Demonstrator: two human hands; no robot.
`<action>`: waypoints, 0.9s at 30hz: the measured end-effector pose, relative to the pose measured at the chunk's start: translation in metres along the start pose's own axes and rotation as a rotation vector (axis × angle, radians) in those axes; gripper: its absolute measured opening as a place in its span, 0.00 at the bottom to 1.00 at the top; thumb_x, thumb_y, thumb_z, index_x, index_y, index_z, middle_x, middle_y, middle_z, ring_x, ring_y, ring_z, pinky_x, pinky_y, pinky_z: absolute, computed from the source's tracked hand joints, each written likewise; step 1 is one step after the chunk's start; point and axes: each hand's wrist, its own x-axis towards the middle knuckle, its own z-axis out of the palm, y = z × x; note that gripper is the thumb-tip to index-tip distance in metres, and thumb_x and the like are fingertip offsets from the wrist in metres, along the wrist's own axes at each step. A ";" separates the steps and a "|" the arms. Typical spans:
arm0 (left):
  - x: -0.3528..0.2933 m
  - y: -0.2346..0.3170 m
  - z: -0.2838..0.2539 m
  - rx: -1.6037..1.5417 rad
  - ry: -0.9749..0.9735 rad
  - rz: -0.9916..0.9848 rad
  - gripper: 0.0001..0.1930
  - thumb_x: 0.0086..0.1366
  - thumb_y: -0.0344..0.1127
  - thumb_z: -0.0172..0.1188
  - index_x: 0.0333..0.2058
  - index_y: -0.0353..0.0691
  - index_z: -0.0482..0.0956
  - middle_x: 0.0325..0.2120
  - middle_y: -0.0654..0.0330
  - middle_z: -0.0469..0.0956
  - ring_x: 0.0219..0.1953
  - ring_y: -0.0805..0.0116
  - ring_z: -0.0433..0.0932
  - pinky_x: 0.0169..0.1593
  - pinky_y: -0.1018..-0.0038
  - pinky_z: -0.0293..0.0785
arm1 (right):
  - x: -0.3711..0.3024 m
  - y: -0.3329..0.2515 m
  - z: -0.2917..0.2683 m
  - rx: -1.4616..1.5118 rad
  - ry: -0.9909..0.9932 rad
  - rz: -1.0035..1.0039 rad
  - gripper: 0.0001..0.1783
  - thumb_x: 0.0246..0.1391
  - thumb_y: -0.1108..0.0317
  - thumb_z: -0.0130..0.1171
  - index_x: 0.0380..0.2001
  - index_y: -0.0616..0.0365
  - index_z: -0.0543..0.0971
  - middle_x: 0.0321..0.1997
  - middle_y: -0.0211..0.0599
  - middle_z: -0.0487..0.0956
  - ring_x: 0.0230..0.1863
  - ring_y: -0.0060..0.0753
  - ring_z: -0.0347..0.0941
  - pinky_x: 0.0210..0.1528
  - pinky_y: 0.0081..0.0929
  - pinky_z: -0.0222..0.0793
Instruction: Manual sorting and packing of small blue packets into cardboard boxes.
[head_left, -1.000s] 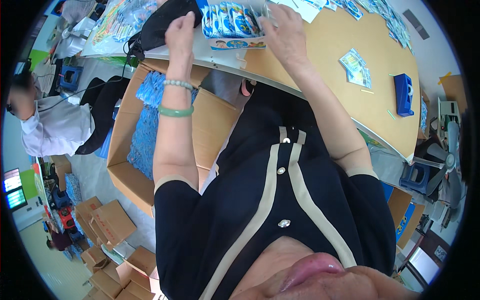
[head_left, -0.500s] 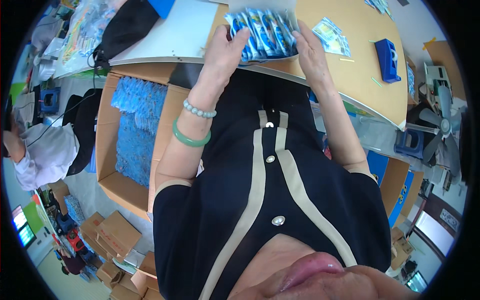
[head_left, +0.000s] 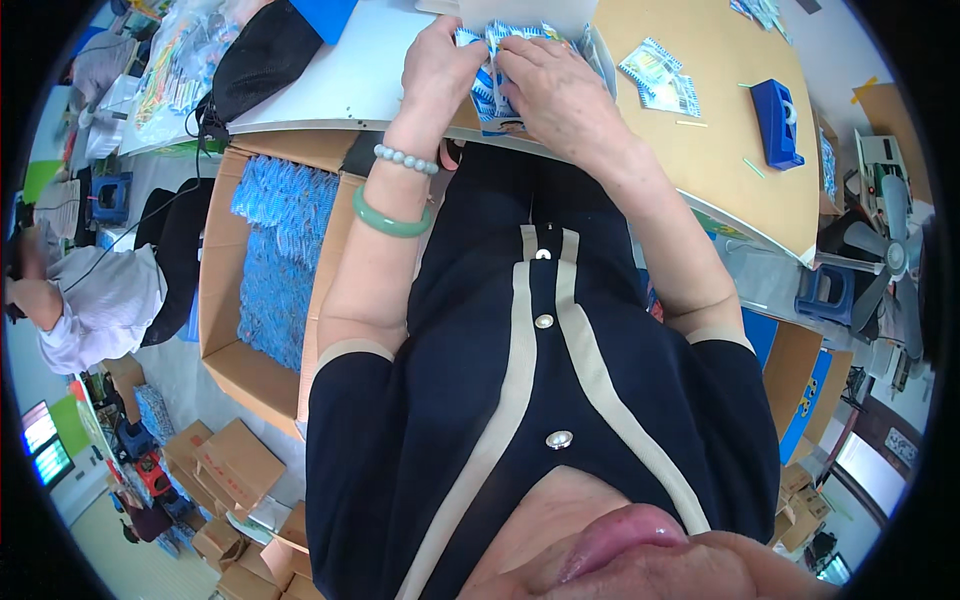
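Note:
A small white box with its lid raised stands at the table's near edge, filled with a row of blue-and-white sachets. My left hand curls round the box's left side, its thumb against the leftmost sachets. From the right, my right hand reaches over the box, fingers bent and thumb closed on the sachets in the middle. The palm hides part of the row and the box's front right corner.
Loose sachets, a blue tape dispenser and thin sticks lie on the table's right. A large carton of blue packets stands at lower left. A black bag lies at far left. A person in white sits beyond.
My right hand has left the box's right side and moved left onto the sachets. My left hand has shifted slightly left and up, still at the box's left side.

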 end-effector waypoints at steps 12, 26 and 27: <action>-0.031 -0.008 -0.010 -0.411 0.023 -0.174 0.13 0.64 0.31 0.55 0.44 0.30 0.79 0.31 0.57 0.81 0.31 0.72 0.79 0.36 0.77 0.74 | 0.024 -0.002 -0.002 -0.112 -0.066 -0.190 0.19 0.47 0.70 0.63 0.46 0.47 0.78 0.53 0.28 0.76 0.57 0.36 0.68 0.57 0.39 0.64; -0.041 0.005 -0.006 -0.373 0.125 -0.075 0.12 0.64 0.32 0.56 0.43 0.31 0.80 0.30 0.54 0.82 0.31 0.64 0.81 0.37 0.71 0.76 | 0.023 -0.022 -0.010 -0.394 -0.318 -0.035 0.16 0.47 0.72 0.64 0.41 0.44 0.82 0.51 0.26 0.76 0.53 0.34 0.70 0.52 0.37 0.65; -0.040 0.005 -0.007 -0.301 0.104 -0.067 0.13 0.63 0.32 0.56 0.43 0.32 0.80 0.31 0.52 0.82 0.32 0.61 0.81 0.38 0.69 0.76 | 0.022 -0.019 -0.011 -0.399 -0.316 -0.030 0.16 0.47 0.72 0.64 0.41 0.44 0.82 0.51 0.26 0.76 0.53 0.34 0.70 0.52 0.37 0.65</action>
